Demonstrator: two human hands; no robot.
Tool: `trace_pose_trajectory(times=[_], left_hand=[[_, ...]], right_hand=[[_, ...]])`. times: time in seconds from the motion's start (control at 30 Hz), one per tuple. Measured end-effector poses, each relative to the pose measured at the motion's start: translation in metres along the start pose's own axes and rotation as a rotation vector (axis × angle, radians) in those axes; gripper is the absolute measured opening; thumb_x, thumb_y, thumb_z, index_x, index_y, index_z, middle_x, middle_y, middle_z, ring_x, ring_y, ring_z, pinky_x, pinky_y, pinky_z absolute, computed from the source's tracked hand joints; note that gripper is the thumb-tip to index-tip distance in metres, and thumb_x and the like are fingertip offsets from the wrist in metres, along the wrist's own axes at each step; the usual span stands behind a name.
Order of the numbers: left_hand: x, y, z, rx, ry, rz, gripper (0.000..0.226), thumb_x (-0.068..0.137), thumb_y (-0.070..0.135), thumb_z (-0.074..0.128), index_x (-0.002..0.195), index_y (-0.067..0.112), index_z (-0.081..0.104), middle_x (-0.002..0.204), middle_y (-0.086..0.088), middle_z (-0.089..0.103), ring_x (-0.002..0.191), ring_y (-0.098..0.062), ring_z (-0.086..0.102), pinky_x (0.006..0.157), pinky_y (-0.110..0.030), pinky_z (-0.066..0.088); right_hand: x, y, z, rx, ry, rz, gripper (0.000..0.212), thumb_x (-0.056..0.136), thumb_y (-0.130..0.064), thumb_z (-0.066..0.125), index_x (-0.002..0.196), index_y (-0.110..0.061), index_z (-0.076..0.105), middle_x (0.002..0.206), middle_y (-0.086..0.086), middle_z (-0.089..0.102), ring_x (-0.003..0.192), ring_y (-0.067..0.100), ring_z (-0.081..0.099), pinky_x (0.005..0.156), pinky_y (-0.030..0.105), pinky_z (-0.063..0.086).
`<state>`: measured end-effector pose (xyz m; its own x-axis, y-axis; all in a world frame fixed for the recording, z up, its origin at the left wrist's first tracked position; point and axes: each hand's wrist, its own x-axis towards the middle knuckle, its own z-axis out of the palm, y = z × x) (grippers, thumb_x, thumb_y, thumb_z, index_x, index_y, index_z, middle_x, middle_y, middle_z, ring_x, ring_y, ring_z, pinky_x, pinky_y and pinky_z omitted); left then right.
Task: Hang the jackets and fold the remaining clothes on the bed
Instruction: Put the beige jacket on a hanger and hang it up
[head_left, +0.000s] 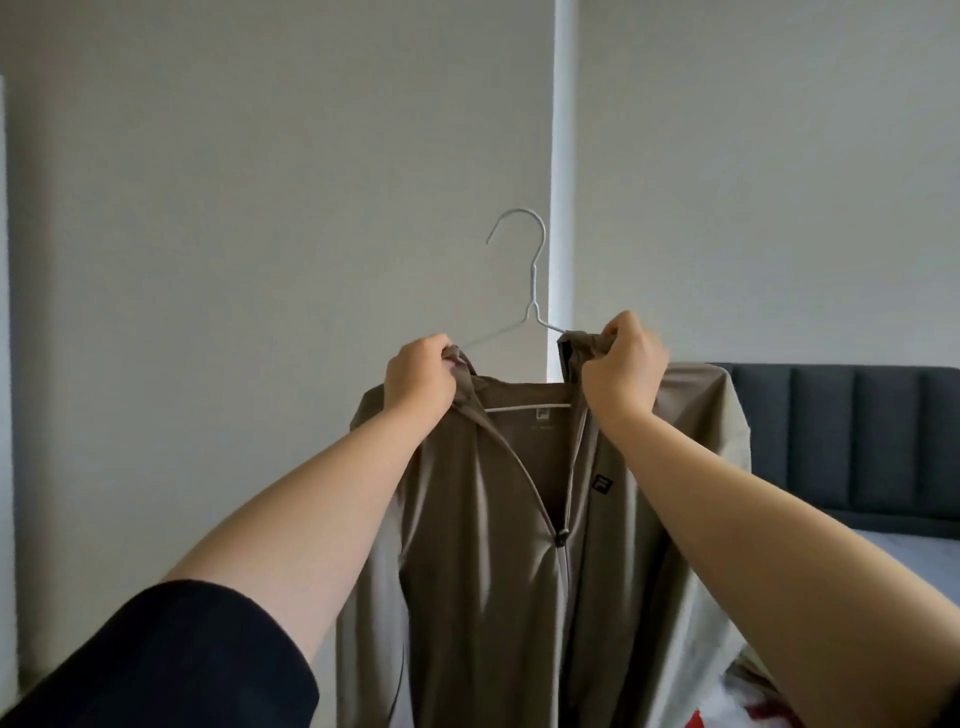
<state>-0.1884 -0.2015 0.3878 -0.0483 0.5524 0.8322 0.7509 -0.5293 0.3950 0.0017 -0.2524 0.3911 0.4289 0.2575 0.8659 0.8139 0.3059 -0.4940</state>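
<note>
Grey wall (260, 208), bed (914, 551) with dark headboard (857, 441)

You can read a big letter F on the black patch (601, 487) on the chest of the brown jacket (488, 545), and an F on the tag (543, 413) inside its neck, with tiny words below too small to read.

The jacket (488, 519) is thin, smooth cloth with a faint sheen, falling in soft folds; its chest logo looks like a matt black print. The hanger (535, 280) is slim wire with a pale, matt coating. The headboard (852, 441) is dark padded upholstery, matt. The wall (260, 208) is smooth and matt. The sleeve (156, 660) is black matt cloth.
</note>
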Motion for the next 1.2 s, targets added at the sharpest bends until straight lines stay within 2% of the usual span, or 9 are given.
trace_pose_trajectory(times=[0.13, 0.27, 0.53, 0.67, 0.87, 1.0, 1.1, 1.17, 1.2], left_hand=[[-0.004, 0.032, 0.003, -0.045, 0.052, 0.026, 0.015, 0.091, 0.006, 0.048, 0.080, 0.012, 0.057, 0.077, 0.002, 0.052, 0.072, -0.019, 0.044, 0.064, -0.026, 0.031], [-0.031, 0.043, 0.033, -0.040, -0.056, 0.024, 0.015, 0.092, 0.008, 0.047, 0.082, 0.012, 0.057, 0.078, 0.002, 0.054, 0.071, -0.017, 0.044, 0.057, -0.023, 0.030], [-0.142, 0.031, 0.147, 0.053, -0.441, -0.034, 0.016, 0.095, 0.017, 0.048, 0.099, 0.016, 0.064, 0.101, -0.004, 0.066, 0.083, -0.021, 0.055, 0.065, -0.025, 0.036], [-0.201, 0.019, 0.208, 0.096, -0.602, -0.067, 0.015, 0.096, 0.019, 0.049, 0.099, 0.018, 0.063, 0.103, -0.003, 0.066, 0.083, -0.019, 0.054, 0.066, -0.025, 0.035], [-0.253, -0.008, 0.277, 0.395, -0.826, 0.075, 0.022, 0.093, 0.012, 0.048, 0.105, 0.015, 0.066, 0.105, -0.008, 0.062, 0.096, -0.028, 0.058, 0.069, -0.029, 0.038], [-0.270, -0.017, 0.313, 0.116, -0.871, -0.227, 0.019, 0.093, 0.015, 0.053, 0.109, 0.013, 0.063, 0.111, -0.007, 0.064, 0.102, -0.028, 0.059, 0.074, -0.029, 0.041], [-0.289, -0.022, 0.336, -0.352, -0.954, -0.466, 0.060, 0.092, 0.009, 0.054, 0.145, 0.023, 0.030, 0.150, -0.004, 0.033, 0.133, -0.024, 0.039, 0.092, -0.023, 0.040], [-0.312, -0.024, 0.342, -0.418, -1.040, -0.469, 0.084, 0.091, 0.004, 0.052, 0.150, 0.033, -0.001, 0.159, 0.001, -0.002, 0.141, -0.020, 0.023, 0.081, -0.013, 0.042], [-0.324, -0.027, 0.345, -0.407, -1.058, -0.455, 0.087, 0.090, 0.002, 0.051, 0.150, 0.034, -0.004, 0.159, 0.002, -0.008, 0.141, -0.020, 0.022, 0.077, -0.012, 0.041]], right_hand=[[0.015, 0.007, -0.031, -0.053, 0.083, -0.076, 0.028, 0.069, 0.012, 0.047, 0.080, -0.013, 0.044, 0.080, 0.001, 0.046, 0.080, 0.021, 0.038, 0.072, 0.030, 0.024], [0.003, 0.044, -0.046, -0.150, 0.049, -0.065, 0.027, 0.071, 0.010, 0.050, 0.081, -0.014, 0.043, 0.081, -0.001, 0.046, 0.082, 0.023, 0.040, 0.072, 0.029, 0.022], [-0.102, 0.185, -0.049, -0.340, -0.217, 0.240, 0.026, 0.074, 0.008, 0.057, 0.083, -0.013, 0.044, 0.088, 0.008, 0.056, 0.082, 0.022, 0.040, 0.073, 0.032, 0.034], [-0.157, 0.253, -0.048, -0.452, -0.360, 0.401, 0.025, 0.074, 0.007, 0.055, 0.095, -0.006, 0.051, 0.100, 0.015, 0.059, 0.099, 0.032, 0.049, 0.083, 0.039, 0.039], [-0.209, 0.324, -0.033, -0.589, -0.582, 0.437, 0.027, 0.079, 0.003, 0.053, 0.105, 0.001, 0.058, 0.115, 0.020, 0.048, 0.109, 0.035, 0.040, 0.093, 0.039, 0.036], [-0.224, 0.351, -0.021, -0.564, -0.577, 0.505, 0.033, 0.086, -0.007, 0.058, 0.118, -0.001, 0.053, 0.127, 0.019, 0.043, 0.115, 0.034, 0.038, 0.099, 0.040, 0.035], [-0.240, 0.364, -0.015, -0.515, -0.539, 0.565, 0.058, 0.089, -0.019, 0.060, 0.139, -0.004, 0.034, 0.142, 0.017, 0.033, 0.130, 0.032, 0.030, 0.109, 0.041, 0.028], [-0.255, 0.373, -0.014, -0.519, -0.542, 0.558, 0.062, 0.091, -0.022, 0.058, 0.142, -0.004, 0.028, 0.146, 0.016, 0.029, 0.134, 0.032, 0.025, 0.111, 0.040, 0.024], [-0.264, 0.377, -0.013, -0.528, -0.562, 0.546, 0.059, 0.090, -0.018, 0.056, 0.141, -0.004, 0.030, 0.145, 0.016, 0.030, 0.133, 0.032, 0.026, 0.109, 0.039, 0.025]])
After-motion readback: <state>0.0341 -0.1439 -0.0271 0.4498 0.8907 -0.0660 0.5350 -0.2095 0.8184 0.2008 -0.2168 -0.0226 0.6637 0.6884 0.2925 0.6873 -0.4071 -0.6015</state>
